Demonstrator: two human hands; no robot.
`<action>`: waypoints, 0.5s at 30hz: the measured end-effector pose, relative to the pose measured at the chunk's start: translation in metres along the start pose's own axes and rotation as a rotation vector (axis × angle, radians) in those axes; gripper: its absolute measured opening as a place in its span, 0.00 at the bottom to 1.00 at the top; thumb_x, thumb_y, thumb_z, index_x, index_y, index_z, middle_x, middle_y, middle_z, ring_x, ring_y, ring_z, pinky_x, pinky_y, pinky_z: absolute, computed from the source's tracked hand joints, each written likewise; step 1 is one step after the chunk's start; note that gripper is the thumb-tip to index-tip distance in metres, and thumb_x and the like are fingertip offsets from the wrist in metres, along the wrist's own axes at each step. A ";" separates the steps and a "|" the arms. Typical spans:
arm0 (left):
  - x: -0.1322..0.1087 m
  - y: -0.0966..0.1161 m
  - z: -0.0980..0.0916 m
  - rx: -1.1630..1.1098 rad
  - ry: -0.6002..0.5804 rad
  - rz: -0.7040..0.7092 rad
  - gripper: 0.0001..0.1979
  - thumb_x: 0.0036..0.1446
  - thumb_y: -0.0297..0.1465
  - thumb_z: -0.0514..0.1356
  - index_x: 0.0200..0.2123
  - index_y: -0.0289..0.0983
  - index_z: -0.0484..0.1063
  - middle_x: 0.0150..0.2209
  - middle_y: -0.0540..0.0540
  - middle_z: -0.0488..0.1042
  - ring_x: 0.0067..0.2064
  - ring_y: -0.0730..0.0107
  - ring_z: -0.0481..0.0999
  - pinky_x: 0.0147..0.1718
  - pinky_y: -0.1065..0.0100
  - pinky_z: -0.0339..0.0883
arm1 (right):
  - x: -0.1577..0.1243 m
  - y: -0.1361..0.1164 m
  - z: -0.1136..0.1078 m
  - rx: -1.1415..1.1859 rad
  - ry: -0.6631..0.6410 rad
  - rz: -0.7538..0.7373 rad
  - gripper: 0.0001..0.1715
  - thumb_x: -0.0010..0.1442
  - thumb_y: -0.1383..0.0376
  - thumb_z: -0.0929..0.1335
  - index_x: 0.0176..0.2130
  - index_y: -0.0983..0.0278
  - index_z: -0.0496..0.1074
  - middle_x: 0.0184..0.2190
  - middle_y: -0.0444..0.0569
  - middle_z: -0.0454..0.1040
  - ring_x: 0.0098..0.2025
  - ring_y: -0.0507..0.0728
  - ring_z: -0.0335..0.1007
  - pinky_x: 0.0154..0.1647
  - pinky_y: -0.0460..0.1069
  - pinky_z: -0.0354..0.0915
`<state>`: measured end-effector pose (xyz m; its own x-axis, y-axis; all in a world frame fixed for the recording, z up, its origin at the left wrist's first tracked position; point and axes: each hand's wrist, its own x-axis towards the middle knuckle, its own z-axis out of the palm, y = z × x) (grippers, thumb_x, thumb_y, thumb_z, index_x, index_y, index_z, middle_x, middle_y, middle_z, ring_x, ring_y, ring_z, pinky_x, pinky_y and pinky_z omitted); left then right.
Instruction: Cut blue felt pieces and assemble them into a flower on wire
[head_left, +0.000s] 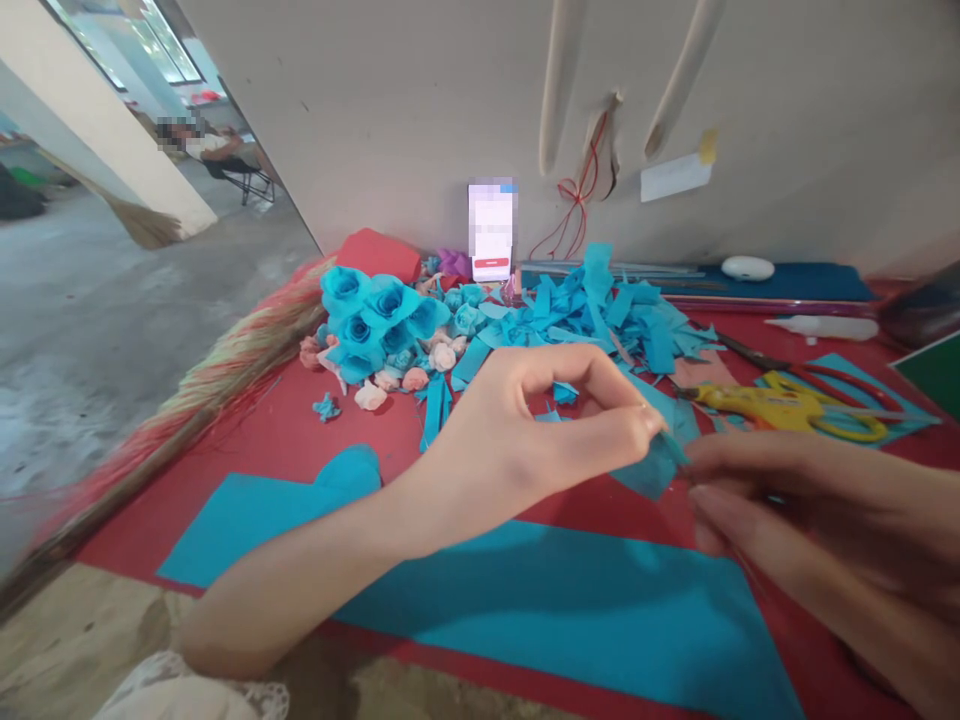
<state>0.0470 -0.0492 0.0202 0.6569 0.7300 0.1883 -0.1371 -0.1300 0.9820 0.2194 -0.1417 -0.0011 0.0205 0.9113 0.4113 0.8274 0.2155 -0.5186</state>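
two hands [525, 440], one held strip [674, 451], two scissors [795, 403], one phone [491, 220], one white case [748, 268], one bottle [836, 327], one broom [146, 218], one person [214, 148]; at least five large blue roses [390, 300]; blue scraps [652, 315] too jumbled to count.

"What's the left hand [517, 435] doing?"

"Pinching, thumb against forefinger, its bare forearm [322, 580] slanting in over the near edge of the table [240, 430]."

"And the right hand [810, 510]?"

"Over toward the right edge, fingers curled, thumb and forefinger tips close together, just beside the left hand's fingertips."
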 end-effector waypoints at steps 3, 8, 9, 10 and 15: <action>0.001 0.000 0.000 0.023 0.017 -0.009 0.08 0.50 0.26 0.58 0.20 0.36 0.66 0.21 0.55 0.64 0.27 0.79 0.62 0.27 0.74 0.57 | -0.001 -0.002 0.003 -0.027 0.008 0.055 0.10 0.55 0.48 0.62 0.39 0.43 0.66 0.33 0.34 0.75 0.29 0.55 0.74 0.17 0.41 0.69; 0.002 0.001 0.000 0.051 0.034 -0.025 0.08 0.49 0.27 0.58 0.20 0.37 0.66 0.22 0.54 0.66 0.28 0.77 0.62 0.24 0.72 0.56 | -0.003 -0.006 0.005 -0.117 0.056 0.077 0.10 0.55 0.50 0.62 0.39 0.42 0.65 0.32 0.35 0.75 0.29 0.57 0.73 0.21 0.46 0.71; 0.002 0.001 0.000 0.051 0.038 -0.024 0.08 0.49 0.27 0.58 0.20 0.37 0.66 0.23 0.54 0.66 0.28 0.77 0.63 0.25 0.73 0.56 | -0.003 -0.006 0.006 -0.129 0.064 0.068 0.10 0.56 0.50 0.61 0.40 0.41 0.65 0.33 0.35 0.75 0.30 0.57 0.73 0.22 0.46 0.71; 0.002 0.001 0.000 0.050 0.042 -0.023 0.08 0.49 0.27 0.58 0.19 0.37 0.66 0.23 0.54 0.66 0.28 0.77 0.63 0.26 0.73 0.57 | -0.004 -0.006 0.007 -0.138 0.064 0.064 0.11 0.56 0.50 0.61 0.41 0.40 0.65 0.34 0.34 0.75 0.31 0.57 0.73 0.25 0.47 0.71; 0.002 0.000 0.000 0.033 0.049 -0.022 0.08 0.50 0.26 0.58 0.20 0.37 0.66 0.23 0.54 0.67 0.28 0.78 0.64 0.28 0.74 0.58 | -0.010 -0.004 0.010 -0.129 0.130 0.084 0.11 0.55 0.51 0.62 0.41 0.38 0.66 0.35 0.34 0.74 0.33 0.58 0.71 0.38 0.55 0.66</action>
<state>0.0483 -0.0474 0.0210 0.6225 0.7647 0.1662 -0.0980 -0.1345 0.9860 0.2101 -0.1479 -0.0110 0.1575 0.8695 0.4682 0.8848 0.0863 -0.4579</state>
